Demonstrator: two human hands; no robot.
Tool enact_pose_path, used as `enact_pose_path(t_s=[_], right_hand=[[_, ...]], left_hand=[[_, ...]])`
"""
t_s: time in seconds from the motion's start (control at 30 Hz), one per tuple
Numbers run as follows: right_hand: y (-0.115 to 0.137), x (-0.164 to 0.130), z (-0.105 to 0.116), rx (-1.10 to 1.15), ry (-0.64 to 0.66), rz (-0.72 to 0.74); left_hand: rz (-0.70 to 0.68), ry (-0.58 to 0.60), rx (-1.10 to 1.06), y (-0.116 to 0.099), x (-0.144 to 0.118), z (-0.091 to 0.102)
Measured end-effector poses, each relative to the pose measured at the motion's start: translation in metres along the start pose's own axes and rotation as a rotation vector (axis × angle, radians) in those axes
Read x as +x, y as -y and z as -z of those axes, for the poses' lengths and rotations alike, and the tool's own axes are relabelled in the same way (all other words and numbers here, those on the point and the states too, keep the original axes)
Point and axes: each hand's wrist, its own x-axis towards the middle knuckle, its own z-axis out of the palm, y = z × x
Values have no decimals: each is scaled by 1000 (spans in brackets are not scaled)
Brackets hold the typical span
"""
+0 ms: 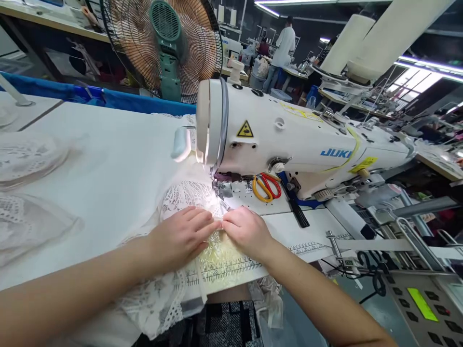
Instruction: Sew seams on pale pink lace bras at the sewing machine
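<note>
— The left hand point(180, 234) lies flat, palm down, on the white lace fabric point(188, 195), fingers stretched out toward the needle side. I see it pressing rather than gripping; nothing is closed inside it.

— And the other one?

— My right hand point(247, 230) rests just beside it, fingertips nearly touching the left ones. Its fingers curl down a little onto the fabric edge. Whether they pinch the lace or only press it, I cannot tell from here.

— Where is the lace exactly?

— It is spread on the white table point(108, 159), running from under the head of the sewing machine point(289, 140) toward me and hanging over the near edge. Under my hands there is also a crinkled clear plastic piece point(220, 258), lying over the printed ruler point(253, 264) along the table edge.

— What else is close?

— Scissors with yellow and red handles point(266, 187) lie on the machine bed, right of the needle area, apart from my hands. More lace pieces point(29, 159) sit far left on the table. A large fan point(164, 46) stands behind the table. A control panel with a green screen point(421, 303) is at lower right. A person in a white shirt point(284, 48) stands far back in the room.
</note>
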Motion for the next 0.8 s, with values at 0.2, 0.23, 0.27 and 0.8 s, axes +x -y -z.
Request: enact_pose_path(t_s=[0.2, 0.23, 0.27, 0.8], right_hand=[[1, 3, 0, 0, -11, 31], [2, 4, 0, 4, -10, 30], [2, 4, 0, 7, -4, 28], [12, 47, 21, -100, 696, -217]], left_hand=[[-87, -24, -69, 31, 2, -4], [-110, -21, -92, 35, 3, -3], [-139, -23, -113, 40, 5, -2], [-171, 4, -333, 95, 17, -15]])
